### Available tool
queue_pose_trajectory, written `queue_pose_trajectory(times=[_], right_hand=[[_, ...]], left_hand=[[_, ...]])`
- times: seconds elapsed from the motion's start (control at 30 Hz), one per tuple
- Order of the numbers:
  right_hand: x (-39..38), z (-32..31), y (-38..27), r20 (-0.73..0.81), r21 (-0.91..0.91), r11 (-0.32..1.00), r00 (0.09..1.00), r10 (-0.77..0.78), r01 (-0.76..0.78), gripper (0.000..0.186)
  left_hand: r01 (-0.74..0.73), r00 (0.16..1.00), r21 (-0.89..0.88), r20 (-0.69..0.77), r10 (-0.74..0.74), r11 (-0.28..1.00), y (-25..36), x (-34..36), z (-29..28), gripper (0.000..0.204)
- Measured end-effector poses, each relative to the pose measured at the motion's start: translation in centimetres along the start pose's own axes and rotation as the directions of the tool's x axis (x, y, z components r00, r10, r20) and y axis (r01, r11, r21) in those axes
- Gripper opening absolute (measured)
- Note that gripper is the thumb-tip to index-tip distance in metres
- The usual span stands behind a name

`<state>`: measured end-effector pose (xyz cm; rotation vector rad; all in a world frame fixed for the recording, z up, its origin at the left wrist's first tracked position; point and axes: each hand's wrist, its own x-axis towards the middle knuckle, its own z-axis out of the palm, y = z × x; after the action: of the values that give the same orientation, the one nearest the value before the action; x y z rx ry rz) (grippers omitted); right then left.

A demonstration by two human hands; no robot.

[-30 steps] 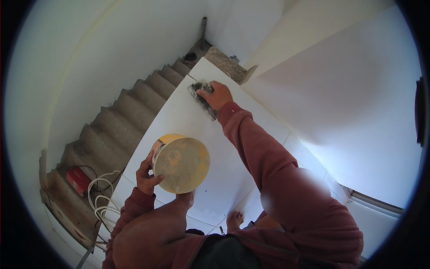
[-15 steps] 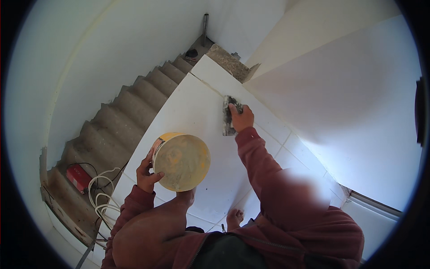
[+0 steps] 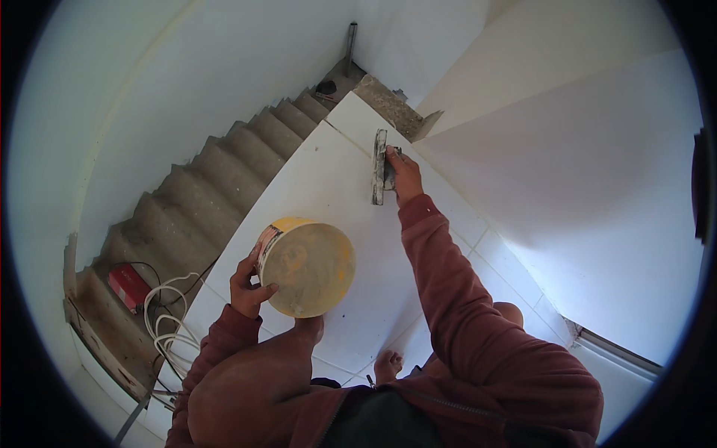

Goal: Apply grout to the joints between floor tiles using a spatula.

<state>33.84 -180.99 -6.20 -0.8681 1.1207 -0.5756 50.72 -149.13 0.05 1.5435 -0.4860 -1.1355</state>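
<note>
My left hand [image 3: 250, 290] grips the rim of a round yellow bucket [image 3: 315, 265], thumb over the edge and fingers on its outer side. The bucket is tilted so its smeared inside faces me; greyish residue coats the bottom. Farther forward, my right hand [image 3: 404, 178] is closed on the grip of a grout float [image 3: 379, 168], its blade caked with grey-white material. The float is tipped on edge over the white floor tiles [image 3: 328, 175], close to a dark joint line; whether it touches them I cannot tell.
Bare concrete stairs [image 3: 224, 175] drop away along the left edge of the tiles. A red box [image 3: 129, 288] with a cable and a coil of white cable [image 3: 168, 321] lie at lower left. A white wall [image 3: 575, 157] borders the right side. My bare feet rest on the tiles.
My right hand has moved slightly forward with the float, which has turned from flatter to on edge. The bucket stays in my left hand, nearly in place.
</note>
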Motion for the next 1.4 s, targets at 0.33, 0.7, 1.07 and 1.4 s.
queue_pose_trajectory(times=[0.33,0.7,1.07,1.4], right_hand=[[2.8,8.9,-2.1,0.47,-0.864,0.273,0.872,0.139,0.423,0.059],[5.8,9.3,-3.4,0.377,-0.906,0.161,0.918,-0.121,0.392,0.055],[5.9,8.9,-2.6,0.456,-0.876,0.035,0.85,-0.262,0.481,0.054],[3.5,2.9,-3.2,0.106,-0.805,0.541,0.956,-0.274,0.244,0.05]], left_hand=[[-0.003,1.0,-0.012,-0.025,0.003,1.0,0.4,-0.4,0.3,0.08],[0.065,0.998,-0.018,-0.026,-0.066,0.998,0.0,-0.4,0.2,0.077],[0.004,1.0,-0.03,-0.019,-0.005,1.0,-1.1,-0.4,0.2,0.078],[-0.021,0.999,-0.046,-0.047,0.019,0.999,-0.8,-0.3,-0.1,0.075]])
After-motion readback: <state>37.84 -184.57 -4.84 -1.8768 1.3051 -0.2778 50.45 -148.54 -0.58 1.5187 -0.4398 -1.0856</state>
